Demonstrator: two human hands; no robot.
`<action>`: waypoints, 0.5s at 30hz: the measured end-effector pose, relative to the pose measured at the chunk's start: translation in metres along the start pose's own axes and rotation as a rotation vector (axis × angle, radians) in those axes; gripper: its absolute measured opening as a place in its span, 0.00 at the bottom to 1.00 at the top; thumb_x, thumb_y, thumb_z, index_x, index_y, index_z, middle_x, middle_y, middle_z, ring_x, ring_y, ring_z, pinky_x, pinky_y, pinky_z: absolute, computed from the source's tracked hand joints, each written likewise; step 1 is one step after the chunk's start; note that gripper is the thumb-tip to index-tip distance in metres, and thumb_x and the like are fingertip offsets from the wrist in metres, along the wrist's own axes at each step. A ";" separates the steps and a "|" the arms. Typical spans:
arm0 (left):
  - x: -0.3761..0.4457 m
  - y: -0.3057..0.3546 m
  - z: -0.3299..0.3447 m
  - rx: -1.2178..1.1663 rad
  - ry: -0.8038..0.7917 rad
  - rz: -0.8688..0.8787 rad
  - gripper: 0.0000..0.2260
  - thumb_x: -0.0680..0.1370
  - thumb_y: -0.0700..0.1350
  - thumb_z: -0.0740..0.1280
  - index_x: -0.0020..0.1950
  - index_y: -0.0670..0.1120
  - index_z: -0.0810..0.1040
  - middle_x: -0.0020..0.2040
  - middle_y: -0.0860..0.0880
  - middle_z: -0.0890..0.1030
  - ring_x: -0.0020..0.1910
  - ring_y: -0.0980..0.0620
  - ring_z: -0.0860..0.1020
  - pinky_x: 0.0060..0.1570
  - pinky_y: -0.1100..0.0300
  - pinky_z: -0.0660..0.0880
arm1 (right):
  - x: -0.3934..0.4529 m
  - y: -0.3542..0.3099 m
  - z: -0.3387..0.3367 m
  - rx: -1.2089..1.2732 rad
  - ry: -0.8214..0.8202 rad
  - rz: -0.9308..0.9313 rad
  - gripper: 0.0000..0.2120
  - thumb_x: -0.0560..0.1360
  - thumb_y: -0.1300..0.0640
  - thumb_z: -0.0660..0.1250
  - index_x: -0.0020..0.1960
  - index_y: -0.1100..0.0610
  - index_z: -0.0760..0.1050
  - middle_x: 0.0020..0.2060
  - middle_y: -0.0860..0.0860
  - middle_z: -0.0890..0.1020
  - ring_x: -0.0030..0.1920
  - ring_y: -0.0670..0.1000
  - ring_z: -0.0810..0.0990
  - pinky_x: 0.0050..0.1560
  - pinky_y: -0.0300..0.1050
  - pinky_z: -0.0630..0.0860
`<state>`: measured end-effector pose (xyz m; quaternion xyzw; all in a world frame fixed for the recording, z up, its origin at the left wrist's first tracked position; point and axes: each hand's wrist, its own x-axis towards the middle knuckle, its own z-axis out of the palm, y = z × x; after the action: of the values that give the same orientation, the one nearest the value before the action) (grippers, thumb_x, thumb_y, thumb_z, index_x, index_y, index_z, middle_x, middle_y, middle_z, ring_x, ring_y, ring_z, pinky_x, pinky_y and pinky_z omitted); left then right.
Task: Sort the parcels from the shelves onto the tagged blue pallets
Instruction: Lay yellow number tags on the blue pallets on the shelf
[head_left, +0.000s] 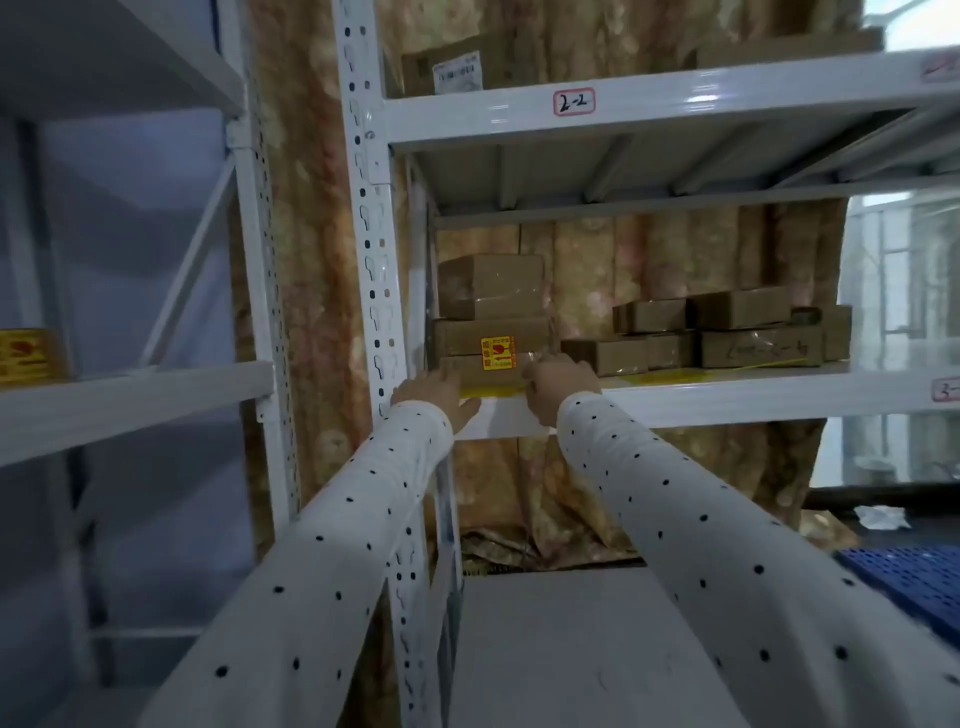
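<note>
Both hands reach the bottom parcel (475, 370) of the left stack on the shelf (727, 395): left hand (434, 392) flat-fingered at its left end, right hand (558, 384) curled at its right end (grasp unclear), long axis across.

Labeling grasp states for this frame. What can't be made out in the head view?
- Left hand: fingers blurred against the bottom box; grip not clear.
- Right hand: fingertips hidden behind its knuckles; contact unclear.
- Red sticker: print too small to read.
- Right shelf tag: cut off by the frame edge.
- Blue pallet: only a corner shows; no tag visible.
- Top parcel: label blurred.
</note>
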<state>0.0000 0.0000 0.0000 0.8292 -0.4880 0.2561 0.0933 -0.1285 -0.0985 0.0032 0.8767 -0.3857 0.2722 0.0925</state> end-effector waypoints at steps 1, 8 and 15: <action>0.002 -0.003 0.001 0.017 -0.016 0.009 0.24 0.80 0.58 0.53 0.72 0.46 0.63 0.64 0.43 0.74 0.63 0.42 0.73 0.58 0.50 0.72 | 0.001 -0.001 0.000 -0.019 -0.028 0.014 0.17 0.79 0.58 0.54 0.64 0.56 0.73 0.64 0.56 0.74 0.65 0.58 0.69 0.63 0.52 0.66; 0.016 -0.010 0.016 0.053 0.009 0.028 0.22 0.80 0.59 0.52 0.66 0.48 0.70 0.59 0.43 0.78 0.55 0.43 0.77 0.51 0.53 0.73 | 0.014 -0.008 0.007 0.010 -0.114 0.170 0.16 0.80 0.56 0.53 0.63 0.57 0.73 0.61 0.55 0.77 0.62 0.56 0.72 0.66 0.51 0.64; 0.012 -0.018 0.015 -0.013 0.068 0.105 0.19 0.81 0.55 0.57 0.65 0.47 0.74 0.57 0.43 0.77 0.57 0.43 0.74 0.50 0.54 0.72 | 0.029 0.000 0.005 0.123 -0.178 0.241 0.17 0.78 0.56 0.57 0.65 0.57 0.72 0.62 0.57 0.74 0.64 0.59 0.68 0.67 0.56 0.66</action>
<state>0.0255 -0.0057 -0.0055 0.7925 -0.5291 0.2858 0.1015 -0.1101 -0.1185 0.0154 0.8487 -0.4775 0.2254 -0.0293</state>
